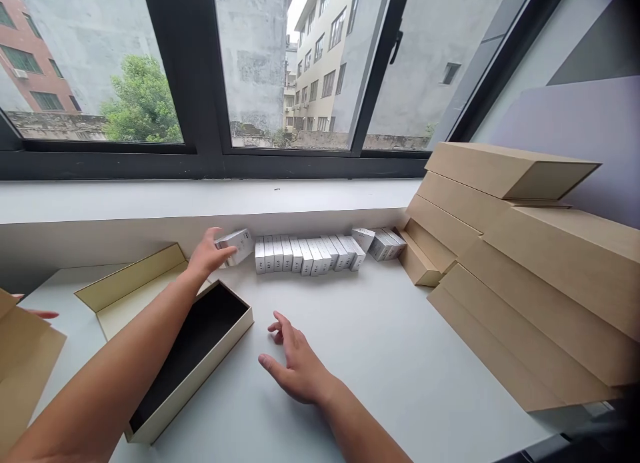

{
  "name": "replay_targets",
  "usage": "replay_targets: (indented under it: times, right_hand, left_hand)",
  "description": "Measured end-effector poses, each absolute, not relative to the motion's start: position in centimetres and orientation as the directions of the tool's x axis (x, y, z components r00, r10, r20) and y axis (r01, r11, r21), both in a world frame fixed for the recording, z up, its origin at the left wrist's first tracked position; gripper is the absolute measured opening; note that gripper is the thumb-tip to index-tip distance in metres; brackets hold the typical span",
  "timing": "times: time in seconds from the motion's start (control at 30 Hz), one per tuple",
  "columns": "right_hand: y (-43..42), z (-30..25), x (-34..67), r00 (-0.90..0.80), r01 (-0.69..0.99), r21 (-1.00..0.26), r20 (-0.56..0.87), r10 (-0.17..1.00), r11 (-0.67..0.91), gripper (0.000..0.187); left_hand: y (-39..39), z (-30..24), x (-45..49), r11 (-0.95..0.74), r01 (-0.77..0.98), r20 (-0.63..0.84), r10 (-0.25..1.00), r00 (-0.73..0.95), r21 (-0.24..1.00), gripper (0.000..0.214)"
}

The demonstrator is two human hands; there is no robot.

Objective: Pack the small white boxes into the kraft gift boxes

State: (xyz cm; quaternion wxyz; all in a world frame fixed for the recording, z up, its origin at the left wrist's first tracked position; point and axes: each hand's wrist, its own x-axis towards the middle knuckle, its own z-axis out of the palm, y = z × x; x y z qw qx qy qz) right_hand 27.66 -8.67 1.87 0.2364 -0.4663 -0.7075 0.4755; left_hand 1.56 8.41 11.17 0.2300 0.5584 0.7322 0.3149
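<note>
My left hand (206, 255) reaches over an open long box (197, 364) with a black inside and a cream rim. Its thumb and fingers close round the left end of a few small white boxes (239, 244), which lean at the left of a row. My right hand (299, 366) hovers above the white table with fingers apart and nothing in it. Beyond it stands the row of small white boxes (310, 256), with dark print on their front ends. The long box's hinged lid (133, 280) lies folded back, partly hidden by my left forearm.
Large brown cardboard boxes (530, 263) are stacked at the right. More small white boxes (385, 243) stand beside them. At the left edge, another person's fingers (45, 314) show behind a brown cardboard piece (27, 370). The window sill (210, 200) bounds the table's back.
</note>
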Motion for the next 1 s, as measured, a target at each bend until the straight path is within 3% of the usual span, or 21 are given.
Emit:
replay_targets:
  times: [0.1, 0.2, 0.33, 0.47, 0.6, 0.73, 0.93, 1.0]
  right_hand:
    - [-8.6, 1.9, 27.7, -0.455, 0.445, -0.887, -0.102, 0.885, 0.126, 0.077]
    - [-8.6, 1.7, 27.7, -0.465, 0.476, -0.865, -0.094, 0.88, 0.159, 0.074]
    - [-8.6, 1.2, 27.6, -0.46, 0.469, -0.861, -0.046, 0.887, 0.199, 0.067]
    - [-8.6, 0.9, 27.6, -0.448, 0.47, -0.851, -0.003, 0.894, 0.233, 0.062]
    - [-8.6, 1.1, 27.6, -0.457, 0.508, -0.827, -0.022, 0.889, 0.241, 0.061]
    - [-8.7, 1.4, 27.6, -0.46, 0.525, -0.815, -0.031, 0.887, 0.244, 0.057]
    - [-8.6, 1.4, 27.6, -0.484, 0.542, -0.792, -0.018, 0.875, 0.283, 0.051]
    - [-8.6, 1.5, 27.6, -0.488, 0.545, -0.784, -0.007, 0.873, 0.298, 0.05]
  left_hand:
    - [6.8, 12.9, 0.7, 0.108, 0.461, 0.055, 0.944, -0.325, 0.881, 0.093]
    - [4.2, 14.9, 0.7, 0.014, 0.249, 0.046, 0.971, -0.234, 0.968, 0.085]
    - [-0.4, 16.7, 0.5, -0.009, 0.062, 0.011, 0.999, -0.038, 0.998, 0.063]
    - [-4.0, 16.8, -1.6, 0.113, 0.005, -0.113, 0.99, 0.08, 0.994, 0.06]
    - [-5.3, 15.4, -4.6, 0.309, 0.139, -0.333, 0.919, 0.21, 0.941, 0.056]
    - [-5.3, 13.6, -6.0, 0.373, 0.482, -0.517, 0.831, 0.205, 0.792, 0.05]
    - [-5.9, 12.3, -5.4, 0.307, 0.669, -0.485, 0.869, 0.093, 0.677, 0.032]
    - [-6.3, 12.2, -5.0, 0.269, 0.687, -0.409, 0.911, 0.044, 0.674, 0.031]
